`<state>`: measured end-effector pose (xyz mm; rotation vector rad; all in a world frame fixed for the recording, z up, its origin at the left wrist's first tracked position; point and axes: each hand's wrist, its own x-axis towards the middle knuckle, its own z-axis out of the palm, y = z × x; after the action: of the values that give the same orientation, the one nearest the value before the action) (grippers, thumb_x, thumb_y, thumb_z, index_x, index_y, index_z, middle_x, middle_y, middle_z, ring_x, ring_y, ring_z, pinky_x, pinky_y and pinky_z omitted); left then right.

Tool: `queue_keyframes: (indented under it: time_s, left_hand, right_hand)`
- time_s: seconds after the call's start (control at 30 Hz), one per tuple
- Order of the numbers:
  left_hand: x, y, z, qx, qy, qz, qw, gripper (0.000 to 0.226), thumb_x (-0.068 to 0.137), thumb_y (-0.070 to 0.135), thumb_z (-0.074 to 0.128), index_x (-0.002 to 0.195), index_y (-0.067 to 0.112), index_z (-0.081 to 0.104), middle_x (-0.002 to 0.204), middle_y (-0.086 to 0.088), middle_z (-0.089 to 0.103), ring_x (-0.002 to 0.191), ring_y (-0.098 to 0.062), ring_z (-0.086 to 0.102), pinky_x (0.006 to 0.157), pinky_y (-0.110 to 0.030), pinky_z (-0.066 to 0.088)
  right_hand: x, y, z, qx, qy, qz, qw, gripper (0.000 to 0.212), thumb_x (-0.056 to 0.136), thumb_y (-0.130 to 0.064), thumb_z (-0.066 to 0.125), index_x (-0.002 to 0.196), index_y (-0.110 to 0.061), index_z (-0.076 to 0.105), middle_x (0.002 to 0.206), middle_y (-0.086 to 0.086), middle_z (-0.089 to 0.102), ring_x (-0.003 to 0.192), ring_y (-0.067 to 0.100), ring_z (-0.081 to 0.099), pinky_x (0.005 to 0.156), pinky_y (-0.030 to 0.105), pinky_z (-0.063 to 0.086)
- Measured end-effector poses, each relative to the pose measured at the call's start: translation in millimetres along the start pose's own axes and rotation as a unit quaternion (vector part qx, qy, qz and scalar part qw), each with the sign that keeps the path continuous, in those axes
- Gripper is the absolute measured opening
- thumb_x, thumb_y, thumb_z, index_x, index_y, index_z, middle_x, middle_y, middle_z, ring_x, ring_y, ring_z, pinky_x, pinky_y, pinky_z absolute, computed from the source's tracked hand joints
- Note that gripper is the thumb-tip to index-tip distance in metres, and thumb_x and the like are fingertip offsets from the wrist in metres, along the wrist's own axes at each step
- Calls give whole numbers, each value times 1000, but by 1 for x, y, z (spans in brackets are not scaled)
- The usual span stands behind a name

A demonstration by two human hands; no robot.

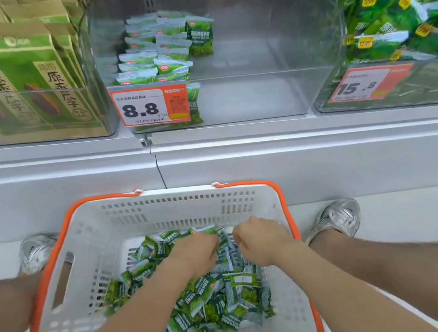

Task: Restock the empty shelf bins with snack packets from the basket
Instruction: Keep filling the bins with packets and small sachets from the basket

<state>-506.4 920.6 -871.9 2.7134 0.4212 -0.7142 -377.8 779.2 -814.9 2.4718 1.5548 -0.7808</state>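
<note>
Head view: the left hand point(193, 252) and right hand point(260, 242) are side by side, knuckles up, inside the white basket point(162, 211). The fingers of both hands curl into the pile of green snack packets point(218, 302), gripping some. Above, the clear shelf bin point(272, 92) holds packets at its left side only.

We see the clear bin point(271, 84) open on top, its right side free; stacked packets point(155, 53) crowd the left, neighbouring bins flank it.
</note>
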Motion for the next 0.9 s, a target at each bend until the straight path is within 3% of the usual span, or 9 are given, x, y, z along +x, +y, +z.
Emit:
queue_keyframes:
  time_s: [0.1,0.17,0.37,0.47,0.57,0.63,0.73,0.83,0.9]
  left_hand:
    - [8,7,23,-14,-72,-1,997,51,101,31,62,147,18,42,133,-11,55,119,-35,56,94,-46,52]
    - [12,12,32,0,-65,-8,998,66,97,32,71,151,17,36,139,-11,52,127,-37,51,100,-48,49]
    - [16,8,35,-67,-74,-64,993,39,92,24,80,121,10,58,125,-11,55,108,-30,60,93,-40,53]
    - [15,-3,29,-196,-70,-86,974,39,96,23,77,129,11,61,124,-8,60,107,-26,61,91,-35,52]
    - [10,-11,6,-360,-74,-99,925,49,101,27,69,145,14,53,138,-6,57,122,-28,60,94,-33,50]
    - [5,-12,-14,-504,-74,-99,855,42,107,22,60,146,12,53,140,-3,58,123,-30,60,94,-36,50]
    - [-1,-13,-36,-659,-58,-74,747,30,109,12,51,134,7,66,140,-5,65,118,-22,60,90,-39,52]
    - [-11,-7,-55,-690,-11,-66,720,29,111,19,49,129,5,67,127,-16,69,91,-21,67,76,-33,51]
    - [-20,0,-72,-695,24,-52,716,37,111,36,50,131,9,66,126,-20,69,83,-20,67,71,-31,51]
  right_hand:
    - [2,1,11,18,-35,-1,999,21,99,-20,49,111,-17,67,107,12,61,92,35,63,74,39,52]
    - [3,2,13,25,-43,3,999,22,99,-21,49,111,-18,67,107,11,61,92,34,63,76,41,53]
    - [7,6,14,30,-70,14,997,25,97,-16,48,112,-15,68,109,12,61,94,35,62,84,47,57]
    - [9,8,15,19,-84,10,996,32,94,-3,52,121,-15,62,116,14,61,96,35,62,83,48,57]
    - [10,9,14,30,-21,-22,999,71,82,11,64,141,-21,39,131,10,55,107,31,56,82,44,53]
    - [14,11,12,37,51,-79,995,88,74,15,69,142,-29,34,145,2,45,125,26,47,96,41,49]
    - [18,10,0,194,100,-126,968,54,85,1,73,129,-28,58,135,-7,58,123,15,53,103,36,46]
    - [15,5,-27,312,140,-104,934,27,91,-9,73,112,-25,75,109,-13,73,98,3,64,88,21,50]
    - [12,6,-45,325,167,-93,926,12,93,-17,71,101,-25,76,91,-8,74,79,7,64,73,25,52]
